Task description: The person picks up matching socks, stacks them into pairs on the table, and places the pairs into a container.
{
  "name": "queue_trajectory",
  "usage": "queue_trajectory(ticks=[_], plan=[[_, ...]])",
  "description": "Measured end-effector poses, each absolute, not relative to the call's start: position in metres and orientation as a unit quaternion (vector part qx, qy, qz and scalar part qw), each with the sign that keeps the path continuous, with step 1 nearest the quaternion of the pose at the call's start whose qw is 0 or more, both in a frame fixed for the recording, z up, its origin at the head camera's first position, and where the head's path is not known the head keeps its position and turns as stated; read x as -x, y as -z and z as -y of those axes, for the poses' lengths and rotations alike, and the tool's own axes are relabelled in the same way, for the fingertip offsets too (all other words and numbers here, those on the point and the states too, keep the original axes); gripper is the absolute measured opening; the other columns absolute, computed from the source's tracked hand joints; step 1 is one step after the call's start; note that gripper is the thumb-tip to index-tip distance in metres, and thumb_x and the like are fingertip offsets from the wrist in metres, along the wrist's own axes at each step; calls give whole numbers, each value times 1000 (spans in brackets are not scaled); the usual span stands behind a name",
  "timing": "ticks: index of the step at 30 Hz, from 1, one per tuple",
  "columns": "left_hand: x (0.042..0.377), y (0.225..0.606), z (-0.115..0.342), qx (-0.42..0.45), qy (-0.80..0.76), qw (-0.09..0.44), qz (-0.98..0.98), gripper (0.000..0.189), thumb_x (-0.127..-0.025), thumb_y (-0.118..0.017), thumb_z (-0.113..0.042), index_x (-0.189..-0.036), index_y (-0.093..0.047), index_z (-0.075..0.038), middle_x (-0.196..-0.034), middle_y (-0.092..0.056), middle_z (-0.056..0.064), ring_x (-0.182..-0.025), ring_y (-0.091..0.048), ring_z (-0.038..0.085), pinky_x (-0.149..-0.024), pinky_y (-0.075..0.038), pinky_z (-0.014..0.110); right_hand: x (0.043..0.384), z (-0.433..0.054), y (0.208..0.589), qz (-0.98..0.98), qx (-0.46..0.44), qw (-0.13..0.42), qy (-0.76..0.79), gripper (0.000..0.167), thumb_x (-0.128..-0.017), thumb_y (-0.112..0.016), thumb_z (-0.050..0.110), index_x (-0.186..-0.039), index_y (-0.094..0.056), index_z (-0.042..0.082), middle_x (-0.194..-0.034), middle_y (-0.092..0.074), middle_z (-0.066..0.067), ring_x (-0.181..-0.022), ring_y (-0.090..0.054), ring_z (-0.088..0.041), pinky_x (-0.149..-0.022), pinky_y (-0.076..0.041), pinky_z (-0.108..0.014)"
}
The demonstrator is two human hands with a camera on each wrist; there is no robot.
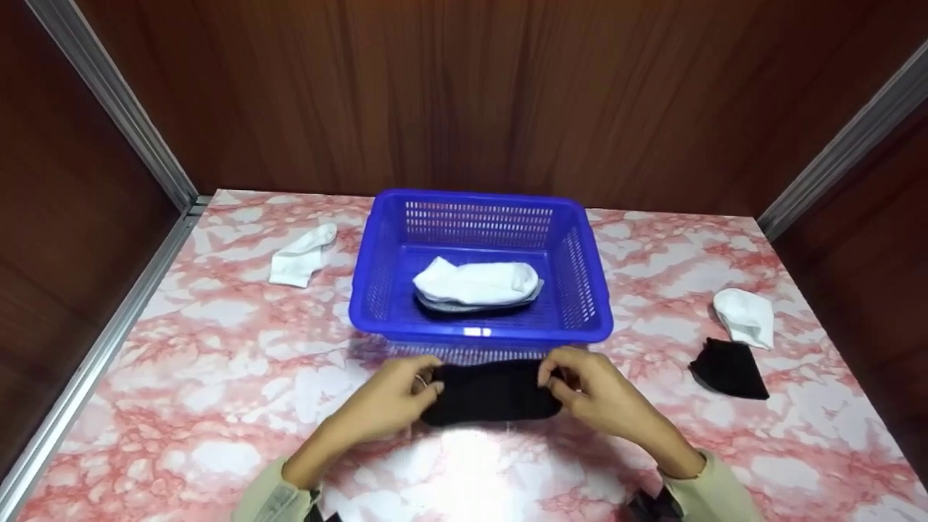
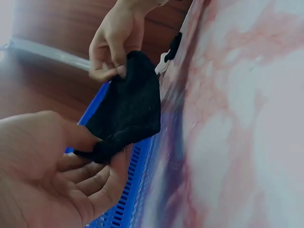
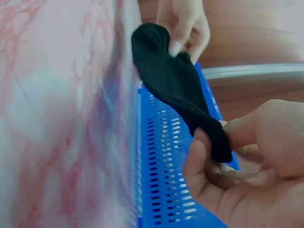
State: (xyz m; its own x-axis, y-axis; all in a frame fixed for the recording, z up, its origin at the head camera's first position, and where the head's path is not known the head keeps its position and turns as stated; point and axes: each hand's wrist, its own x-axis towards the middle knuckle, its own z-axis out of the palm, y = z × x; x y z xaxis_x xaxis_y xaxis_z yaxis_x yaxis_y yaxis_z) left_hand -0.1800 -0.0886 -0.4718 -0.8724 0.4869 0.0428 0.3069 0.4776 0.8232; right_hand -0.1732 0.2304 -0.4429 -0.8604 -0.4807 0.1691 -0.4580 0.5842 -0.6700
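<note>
A black sock [image 1: 493, 391] is stretched flat between both hands, just in front of the blue basket [image 1: 475, 333]. At its left end my left hand [image 1: 395, 395] pinches the fabric between thumb and fingers. The other end is pinched by my right hand [image 1: 594, 388]. Both wrist views show the sock [image 2: 128, 102] held off the table, its cloth sagging a little between the grips. Inside the basket, a white sock [image 1: 478, 283] lies on top of a grey and a black one.
One white sock [image 1: 301, 257] lies on the table left of the basket. To the right are another white sock [image 1: 747, 317] and a folded black sock [image 1: 731, 368]. Brown wooden panels [image 1: 464, 94] enclose the pink marbled tabletop [image 1: 232, 406] at the back and sides.
</note>
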Motion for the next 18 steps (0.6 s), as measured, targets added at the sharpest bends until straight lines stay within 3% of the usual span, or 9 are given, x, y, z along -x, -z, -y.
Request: queue_trajectory(ticks=[5,11,18], plan=[[194,476,90,-223,-430,70,-872,28,-96,-71,-6,-123,-65,-2,-87,-67,2,-79,-62,11,-76,-54,27,179,-229,453,-897,231,96,365,11,-92,-74,6,-103,-74,7,-88,-69,-3,-68,-54,-1,-61,-48,-20],[200,480,93,-266,-388,57,-881,22,-94,-70,1,-112,-60,-9,-93,-68,7,-88,-64,17,-79,-56,33,187,-225,462,-904,217,152,334,29,-89,-82,17,-112,-72,3,-73,-59,4,-62,-49,-4,-54,-41,-20],[204,485,92,-272,-315,50,-908,10,-95,-72,-8,-103,-71,-14,-88,-66,-2,-86,-60,17,-81,-51,38,189,-226,466,-918,230,139,291,28,-88,-83,16,-111,-72,5,-96,-61,-5,-70,-53,-5,-62,-46,-21]])
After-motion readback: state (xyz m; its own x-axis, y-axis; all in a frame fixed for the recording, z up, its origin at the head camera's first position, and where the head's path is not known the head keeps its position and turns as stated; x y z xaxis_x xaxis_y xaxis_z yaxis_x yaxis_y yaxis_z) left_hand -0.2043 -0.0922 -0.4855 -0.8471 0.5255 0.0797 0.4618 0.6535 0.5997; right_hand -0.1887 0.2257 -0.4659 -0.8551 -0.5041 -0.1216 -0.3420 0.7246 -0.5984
